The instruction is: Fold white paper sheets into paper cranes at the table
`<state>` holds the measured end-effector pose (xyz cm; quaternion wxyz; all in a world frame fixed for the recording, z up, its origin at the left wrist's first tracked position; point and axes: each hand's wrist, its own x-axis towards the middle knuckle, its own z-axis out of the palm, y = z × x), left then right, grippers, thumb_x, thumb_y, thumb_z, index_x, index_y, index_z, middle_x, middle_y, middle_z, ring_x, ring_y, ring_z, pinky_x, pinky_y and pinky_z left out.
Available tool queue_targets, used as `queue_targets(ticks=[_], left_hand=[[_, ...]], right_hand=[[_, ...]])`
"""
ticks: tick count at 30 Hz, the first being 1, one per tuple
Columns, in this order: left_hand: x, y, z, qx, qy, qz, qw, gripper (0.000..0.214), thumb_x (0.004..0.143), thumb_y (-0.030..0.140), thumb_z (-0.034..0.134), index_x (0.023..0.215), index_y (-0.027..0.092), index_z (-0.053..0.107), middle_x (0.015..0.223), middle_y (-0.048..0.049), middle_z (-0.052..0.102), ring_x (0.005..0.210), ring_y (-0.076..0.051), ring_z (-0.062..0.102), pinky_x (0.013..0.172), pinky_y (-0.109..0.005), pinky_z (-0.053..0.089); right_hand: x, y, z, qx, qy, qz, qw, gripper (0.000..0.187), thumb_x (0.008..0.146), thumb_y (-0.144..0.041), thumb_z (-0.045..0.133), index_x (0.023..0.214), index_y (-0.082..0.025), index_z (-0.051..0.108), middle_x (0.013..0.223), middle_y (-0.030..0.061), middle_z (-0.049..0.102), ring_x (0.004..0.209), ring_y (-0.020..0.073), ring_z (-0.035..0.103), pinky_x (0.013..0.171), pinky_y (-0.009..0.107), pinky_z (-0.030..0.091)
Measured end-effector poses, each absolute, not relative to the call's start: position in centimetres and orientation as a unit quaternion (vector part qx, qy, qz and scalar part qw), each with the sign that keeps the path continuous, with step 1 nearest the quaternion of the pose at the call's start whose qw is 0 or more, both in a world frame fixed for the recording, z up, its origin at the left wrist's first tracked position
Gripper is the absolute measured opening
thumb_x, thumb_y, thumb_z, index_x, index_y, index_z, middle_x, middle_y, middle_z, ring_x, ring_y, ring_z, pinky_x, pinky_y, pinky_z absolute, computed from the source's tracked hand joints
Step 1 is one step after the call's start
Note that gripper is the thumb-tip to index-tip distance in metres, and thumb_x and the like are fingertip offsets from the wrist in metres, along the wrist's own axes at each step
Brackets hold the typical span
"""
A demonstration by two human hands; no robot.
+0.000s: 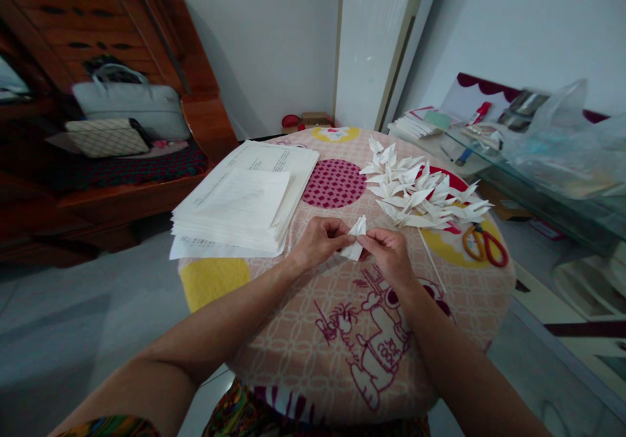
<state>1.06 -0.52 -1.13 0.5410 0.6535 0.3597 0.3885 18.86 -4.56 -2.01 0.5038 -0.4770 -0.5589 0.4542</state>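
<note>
Over the middle of the round table, both hands pinch a small folded piece of white paper [356,241] with a pointed top. My left hand [321,240] grips its left side between thumb and fingers, closed. My right hand [390,251] is closed on its right side, thumb and index finger pressed against the folds. Beyond the right hand lies a heap of white folded paper figures [420,192] with pointed tips. To the left rests a thick stack of printed paper sheets [244,195], with smaller cut sheets [249,195] on top.
A patterned cloth covers the round table [303,332]. Scissors [485,246] with orange-red handles lie near its right edge, and a thin white stick [432,262] is beside my right hand. A glass-topped side table [548,176] with plastic bags stands right; a wooden bench [132,182] stands left.
</note>
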Motion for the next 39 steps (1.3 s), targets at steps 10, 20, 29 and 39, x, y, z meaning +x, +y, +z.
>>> queue_targets(ticks=[10,20,29,39], left_hand=[[1.4,-1.4,0.3,0.621,0.349,0.447,0.541,0.037,0.07,0.044,0.083,0.076,0.01,0.07,0.069,-0.0039,0.069,0.059,-0.01,0.059,0.056,-0.02,0.045],[1.4,-1.4,0.1,0.604,0.327,0.447,0.573,0.043,0.063,0.046,0.087,0.064,0.011,0.062,0.057,-0.0002,0.062,0.049,-0.007,0.051,0.048,-0.019,0.038],[0.9,-1.4,0.0,0.662,0.327,0.465,0.489,0.034,0.072,0.042,0.083,0.07,0.011,0.069,0.064,-0.0027,0.065,0.057,-0.009,0.055,0.055,-0.021,0.042],[0.8,-0.9,-0.6,0.619,0.301,0.484,0.54,0.03,0.067,0.038,0.087,0.069,0.012,0.072,0.065,-0.0027,0.067,0.059,-0.01,0.057,0.057,-0.022,0.045]], right_hand=[[19.2,-4.8,-2.1,-0.45,-0.618,0.398,0.507,0.021,0.082,-0.04,0.071,0.073,-0.022,0.077,0.07,0.0008,0.072,0.066,0.0178,0.065,0.066,0.029,0.051],[19.1,-4.9,-1.7,-0.443,-0.651,0.365,0.497,0.024,0.082,-0.043,0.071,0.074,-0.022,0.078,0.07,0.0013,0.071,0.066,0.0174,0.063,0.065,0.028,0.051],[19.1,-5.0,-1.9,-0.444,-0.666,0.351,0.487,0.026,0.084,-0.041,0.069,0.071,-0.02,0.074,0.065,0.0012,0.067,0.062,0.0162,0.061,0.063,0.028,0.048],[18.9,-5.5,-0.8,-0.451,-0.72,0.227,0.476,0.021,0.086,-0.032,0.062,0.071,-0.02,0.071,0.066,0.0014,0.067,0.061,0.0153,0.059,0.063,0.027,0.045]])
